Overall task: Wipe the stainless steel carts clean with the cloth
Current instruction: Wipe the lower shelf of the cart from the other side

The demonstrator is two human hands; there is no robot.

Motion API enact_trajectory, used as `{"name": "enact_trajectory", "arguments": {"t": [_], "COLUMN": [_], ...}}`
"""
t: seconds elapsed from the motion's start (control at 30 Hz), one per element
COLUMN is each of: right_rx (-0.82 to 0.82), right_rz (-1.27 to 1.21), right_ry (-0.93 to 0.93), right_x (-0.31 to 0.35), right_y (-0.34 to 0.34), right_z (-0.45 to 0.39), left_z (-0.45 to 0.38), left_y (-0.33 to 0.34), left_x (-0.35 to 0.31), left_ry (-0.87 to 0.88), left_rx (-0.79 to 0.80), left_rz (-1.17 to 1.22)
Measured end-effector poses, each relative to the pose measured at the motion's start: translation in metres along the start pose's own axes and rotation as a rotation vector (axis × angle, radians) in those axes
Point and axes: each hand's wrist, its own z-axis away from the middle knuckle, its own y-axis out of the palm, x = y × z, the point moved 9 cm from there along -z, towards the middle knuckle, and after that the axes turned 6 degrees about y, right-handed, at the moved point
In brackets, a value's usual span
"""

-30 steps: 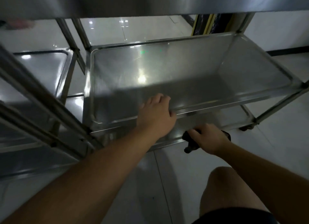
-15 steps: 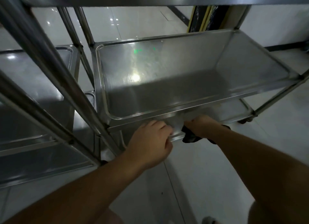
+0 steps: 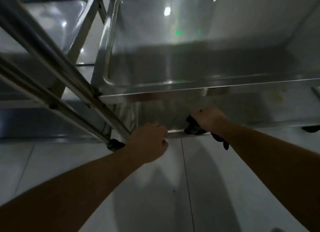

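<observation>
Nearest to you, over the pale tiled floor (image 3: 155,188), both bare forearms reach forward and down toward the lowest shelf of the stainless steel cart (image 3: 173,100). Your left hand (image 3: 149,141) grips the near front edge of that bottom shelf (image 3: 174,133), fingers curled over the rim, close to the cart's near-left corner where a dark caster wheel (image 3: 113,144) sits under the leg. Just beside it, further along the same edge, your right hand (image 3: 207,119) holds the dark crumpled cloth (image 3: 193,128), pressing it against the rim, with one loose tail hanging down below your wrist.

You appear to be working on the bottom shelf, steadying the cart with one hand while the other wipes. The next move likely calls for pushing the cloth inward across the shelf surface, which lies in deep shadow under the middle tray, so keep your grip on the rim firm.

Beyond your hands, the rimmed middle tray (image 3: 173,58) shows bright reflections, and a second steel cart (image 3: 43,24) stands at the far left.
</observation>
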Motion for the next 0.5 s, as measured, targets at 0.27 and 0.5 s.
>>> {"name": "enact_trajectory", "arguments": {"t": [0.27,0.5], "right_rx": [-0.147,-0.338], "right_rz": [-0.182,-0.333], "right_ry": [-0.084,-0.233], "right_x": [0.044,0.106], "right_y": [0.012,0.02], "right_z": [-0.029,-0.026], "left_z": [0.031,0.069], "left_y": [0.033,0.053], "left_x": [0.046,0.097], "left_ry": [-0.2,-0.321], "left_rx": [-0.051,0.028], "left_rz": [-0.033,-0.005]}}
